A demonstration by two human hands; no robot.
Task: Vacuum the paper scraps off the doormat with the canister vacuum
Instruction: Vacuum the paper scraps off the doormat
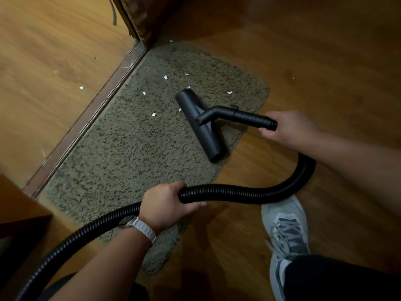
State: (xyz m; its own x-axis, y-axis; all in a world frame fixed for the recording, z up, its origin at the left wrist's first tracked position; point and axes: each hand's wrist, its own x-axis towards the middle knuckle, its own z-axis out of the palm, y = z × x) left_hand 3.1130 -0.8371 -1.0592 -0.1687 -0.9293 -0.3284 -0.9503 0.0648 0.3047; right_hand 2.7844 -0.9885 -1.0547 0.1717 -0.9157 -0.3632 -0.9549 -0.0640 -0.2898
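A shaggy olive doormat lies on the wood floor along a threshold. Several white paper scraps dot its far half. The black floor nozzle rests flat on the mat's right side, with scraps just beyond its far end. My right hand grips the short black wand at its hose end. My left hand grips the ribbed black hose, which loops from the wand round to the lower left. The canister is out of view.
A wooden threshold strip borders the mat's left edge, with a door frame at the far end. One scrap lies on the floor beyond the threshold. My grey sneaker stands right of the mat. A dark furniture corner sits lower left.
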